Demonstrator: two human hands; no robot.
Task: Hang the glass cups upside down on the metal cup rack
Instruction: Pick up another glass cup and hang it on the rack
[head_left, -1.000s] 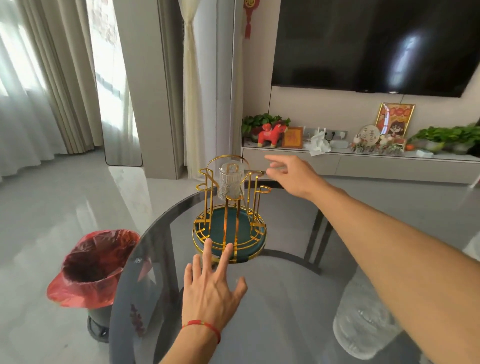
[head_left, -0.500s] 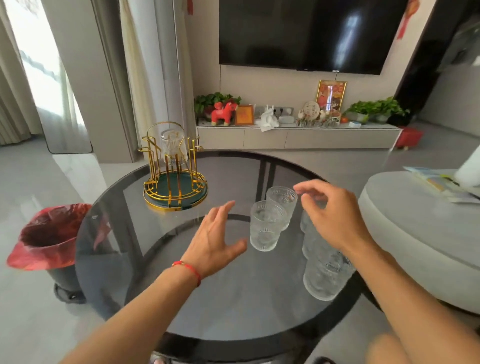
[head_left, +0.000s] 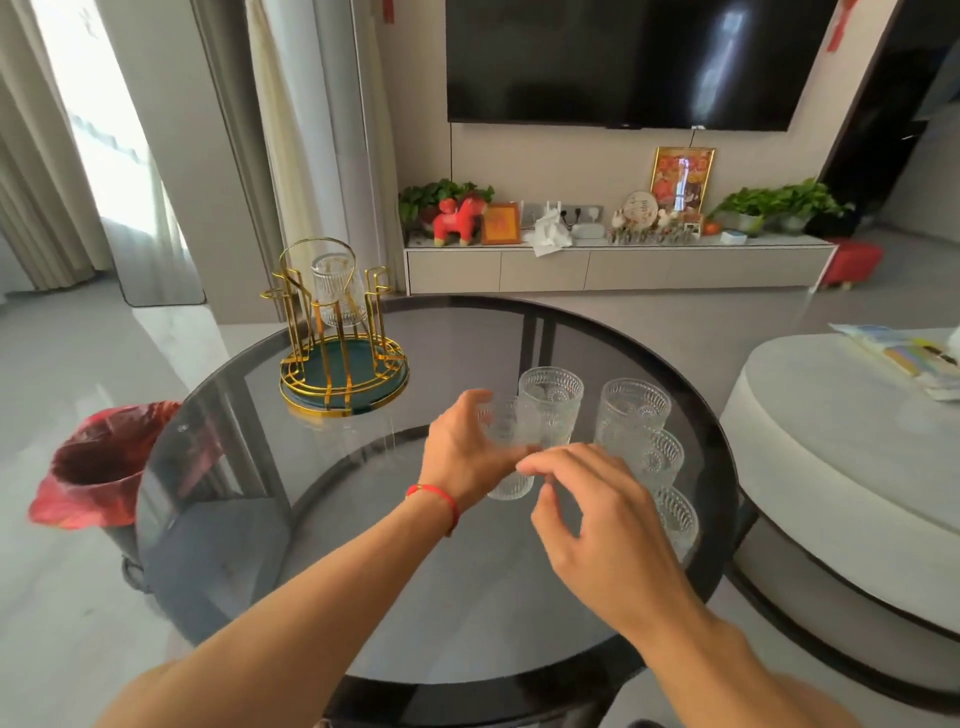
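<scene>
Both hands are over the cluster of glass cups on the right half of the round smoked-glass table (head_left: 363, 545). Her or his left hand (head_left: 467, 452), a red string at the wrist, is wrapped around the nearest embossed glass cup (head_left: 511, 457), fingers closed on its side; the cup stands upright, and whether its base is on the table or just off it is hard to tell. Close beside it, the right hand (head_left: 597, 519) hovers with its fingers loosely curled and spread, holding nothing, its fingertips near the gripped cup.

Four more cups wait upright around them: one just behind the gripped cup (head_left: 551, 400), one to its right (head_left: 634, 410), and two nearer the table's edge (head_left: 662, 457) (head_left: 675, 519), partly hidden by the right hand.

Well apart, at the far left of the table, stands the gold metal cup rack (head_left: 343, 364) with its green base. One ribbed glass (head_left: 337, 288) already hangs upside down on a prong near the top; the other prongs look bare.

So I'd judge the job barely begun: one cup hung, a second being picked up, and four untouched. That second cup has yet to be carried over to the rack, turned over and slipped onto a free prong.
</scene>
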